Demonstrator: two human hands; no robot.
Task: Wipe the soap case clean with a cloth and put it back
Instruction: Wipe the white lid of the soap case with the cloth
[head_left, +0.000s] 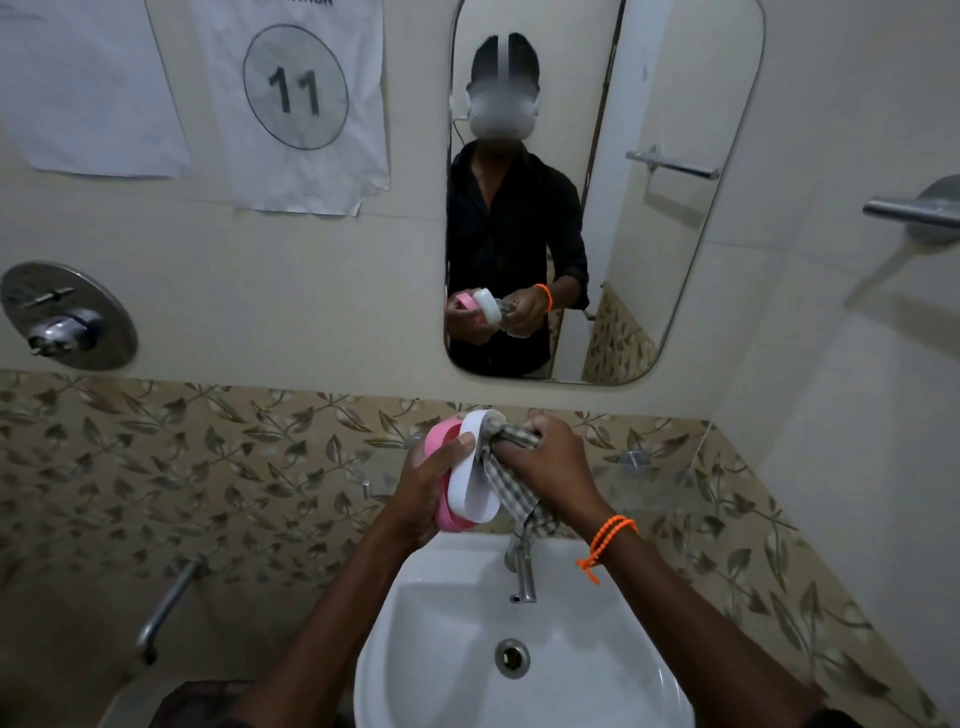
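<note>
Soap case: we hold the soap case (470, 470) at centre frame, above the back rim of the white basin (415, 644). Its white part faces us and its pink part sits behind, toward the left.
Left hand: our left hand (423, 480) wraps around the case from the left, thumb pressed on the white face, fingers curled behind the pink part. We judge this grip steadies the case against the push of wiping.
Right hand: our right hand (545, 457), with an orange bead bracelet (605, 543) at the wrist, is closed around a bunched checked cloth (511, 480) and presses it against the case's right edge.
Why over the basin: held here, anything wiped off would likely fall into the bowl, not onto the floor.
Edges: the tap (522, 566) stands just below the hanging tail of the cloth; the cloth may brush it. The mirror (605, 192) is beyond the hands, upper centre.
Open room: the space below and toward us, over the bowl and drain (511, 658), is free for turning the case.
Progress: wiping looks underway; where the case goes back we cannot tell.
</note>
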